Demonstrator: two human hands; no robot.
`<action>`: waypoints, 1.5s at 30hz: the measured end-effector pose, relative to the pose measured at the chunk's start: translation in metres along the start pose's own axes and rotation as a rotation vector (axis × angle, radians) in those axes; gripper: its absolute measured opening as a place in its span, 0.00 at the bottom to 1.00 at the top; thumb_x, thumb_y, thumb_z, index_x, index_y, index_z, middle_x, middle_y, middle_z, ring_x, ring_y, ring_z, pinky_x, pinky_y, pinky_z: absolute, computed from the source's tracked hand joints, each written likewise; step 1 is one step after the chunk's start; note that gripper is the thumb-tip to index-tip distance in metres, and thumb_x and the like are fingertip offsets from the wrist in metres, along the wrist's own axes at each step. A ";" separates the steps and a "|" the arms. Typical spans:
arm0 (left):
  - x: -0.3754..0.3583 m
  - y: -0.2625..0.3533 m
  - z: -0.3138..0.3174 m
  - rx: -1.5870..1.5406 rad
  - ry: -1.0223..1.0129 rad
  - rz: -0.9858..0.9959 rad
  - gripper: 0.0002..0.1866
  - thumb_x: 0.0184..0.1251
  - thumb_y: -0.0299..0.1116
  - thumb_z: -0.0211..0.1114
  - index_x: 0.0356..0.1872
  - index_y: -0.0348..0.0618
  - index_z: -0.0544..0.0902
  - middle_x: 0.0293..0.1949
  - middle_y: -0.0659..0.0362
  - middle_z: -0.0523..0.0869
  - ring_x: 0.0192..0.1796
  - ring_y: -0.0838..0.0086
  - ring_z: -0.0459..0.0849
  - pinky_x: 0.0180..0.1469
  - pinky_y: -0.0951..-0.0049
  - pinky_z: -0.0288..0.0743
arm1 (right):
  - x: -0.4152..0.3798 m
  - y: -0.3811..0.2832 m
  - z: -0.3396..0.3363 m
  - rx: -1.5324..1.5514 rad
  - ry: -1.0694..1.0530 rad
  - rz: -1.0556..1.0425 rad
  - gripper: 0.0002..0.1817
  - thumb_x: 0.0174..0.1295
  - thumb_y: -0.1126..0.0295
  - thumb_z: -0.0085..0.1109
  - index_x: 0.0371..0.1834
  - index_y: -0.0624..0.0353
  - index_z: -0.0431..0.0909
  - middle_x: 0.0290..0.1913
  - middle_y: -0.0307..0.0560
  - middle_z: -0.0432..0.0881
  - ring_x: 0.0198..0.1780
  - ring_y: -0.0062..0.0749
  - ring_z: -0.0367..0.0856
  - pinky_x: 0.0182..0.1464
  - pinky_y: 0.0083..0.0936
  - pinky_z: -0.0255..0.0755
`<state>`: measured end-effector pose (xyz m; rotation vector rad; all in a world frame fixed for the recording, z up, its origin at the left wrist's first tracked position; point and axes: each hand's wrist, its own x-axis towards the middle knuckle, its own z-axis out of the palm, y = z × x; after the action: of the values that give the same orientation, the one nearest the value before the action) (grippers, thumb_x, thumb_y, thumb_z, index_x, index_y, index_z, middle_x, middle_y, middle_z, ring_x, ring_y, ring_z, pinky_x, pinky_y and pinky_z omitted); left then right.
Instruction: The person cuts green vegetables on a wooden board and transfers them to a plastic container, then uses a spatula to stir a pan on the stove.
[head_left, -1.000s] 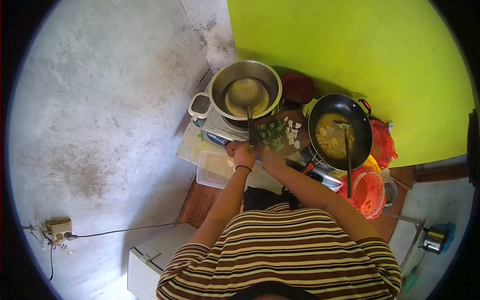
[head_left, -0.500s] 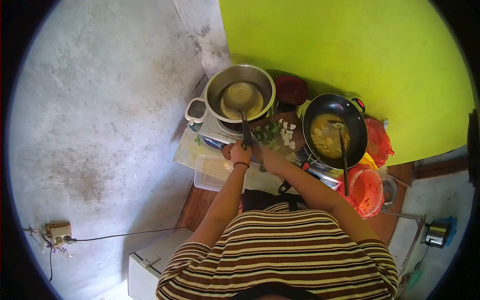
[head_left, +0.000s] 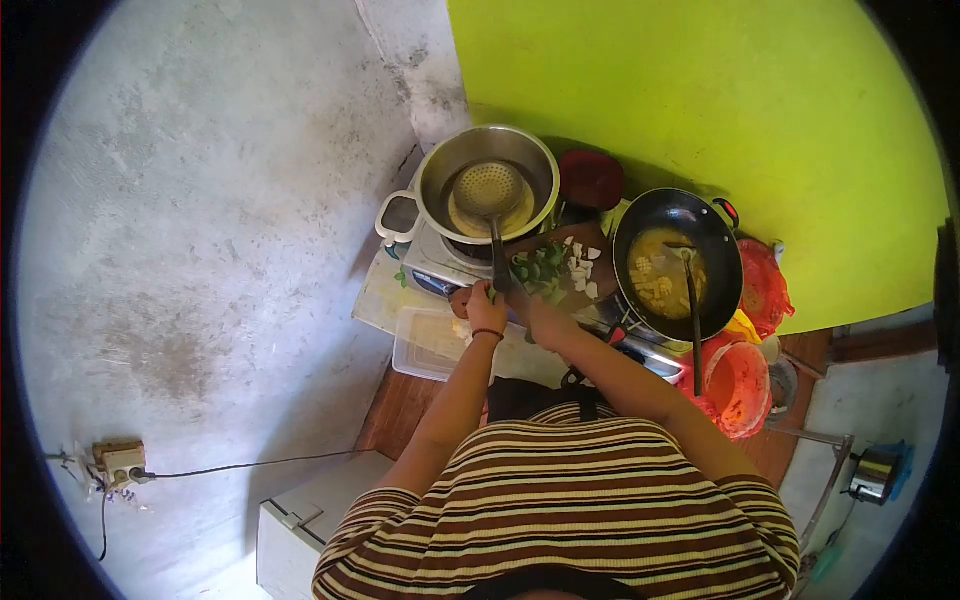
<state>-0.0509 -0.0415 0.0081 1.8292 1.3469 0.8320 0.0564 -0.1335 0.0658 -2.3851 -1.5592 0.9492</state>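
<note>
My left hand (head_left: pixel 485 308) is closed at the near left part of a brown cutting board (head_left: pixel 602 240), its fingers on a bit of something green. My right hand (head_left: pixel 545 322) is wrapped round a knife, whose blade (head_left: pixel 518 298) points up and left beside my left fingers. Chopped green pieces (head_left: pixel 541 268) lie on the board just beyond my hands, with white chunks (head_left: pixel 580 266) to their right. The black handle of a skimmer (head_left: pixel 488 190) reaches down from a steel pot (head_left: pixel 440 165) close to my left fingers.
A black wok (head_left: pixel 728 262) with yellowish soup and a ladle (head_left: pixel 695 320) stands on the right. Beyond the board sits a dark red bowl (head_left: pixel 591 180). A clear plastic container (head_left: pixel 420 350) is at the near left. Red baskets (head_left: pixel 738 380) stand at the right.
The whole scene has shifted slightly to the right in view. Both hands stay at the board, with little visible change in their hold.
</note>
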 end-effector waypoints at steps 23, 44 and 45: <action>-0.024 0.018 0.002 0.147 -0.475 0.112 0.17 0.51 0.37 0.65 0.44 0.45 0.80 0.37 0.46 0.82 0.42 0.52 0.80 0.43 0.58 0.74 | 0.001 0.023 -0.043 0.267 0.045 0.141 0.18 0.56 0.70 0.48 0.45 0.70 0.59 0.35 0.72 0.77 0.35 0.59 0.80 0.37 0.45 0.75; -0.019 -0.004 -0.026 -0.231 -0.159 -0.092 0.10 0.53 0.32 0.63 0.36 0.41 0.83 0.32 0.51 0.83 0.33 0.67 0.82 0.39 0.69 0.73 | -0.016 -0.007 -0.042 0.260 -0.093 0.067 0.15 0.58 0.75 0.44 0.46 0.70 0.59 0.30 0.67 0.79 0.25 0.52 0.81 0.35 0.44 0.76; -0.021 -0.002 -0.027 -0.158 -0.131 -0.041 0.10 0.53 0.33 0.63 0.35 0.40 0.83 0.32 0.50 0.83 0.34 0.65 0.82 0.39 0.68 0.74 | -0.017 -0.011 -0.043 0.230 -0.079 0.064 0.15 0.58 0.74 0.44 0.46 0.69 0.59 0.29 0.66 0.79 0.26 0.51 0.81 0.35 0.44 0.75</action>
<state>-0.0794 -0.0570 0.0188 1.6971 1.1981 0.7615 0.0683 -0.1337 0.1121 -2.2741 -1.3234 1.1787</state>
